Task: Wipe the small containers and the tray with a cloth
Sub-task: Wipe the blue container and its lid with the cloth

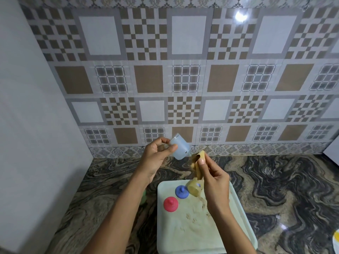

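Observation:
My left hand point(156, 158) grips a small translucent container point(178, 146), tilted with its mouth toward the lower right, above the counter. Just right of it, my right hand point(213, 177) pinches a tan cloth point(199, 166) whose upper end sits close to the container's mouth. Below the hands lies a pale tray point(161, 226) dusted with brownish powder. On the tray stand a container with a blue lid point(181, 191) and one with a red lid point(170, 204). A tan piece with a blue mark point(194, 187) hangs or lies beside the blue lid.
The tray rests on a dark swirled stone counter point(275, 189). A patterned tile wall point(183, 79) rises behind it and a plain white panel point(27, 125) stands on the left. A yellow and white object point(336, 239) shows at the right edge.

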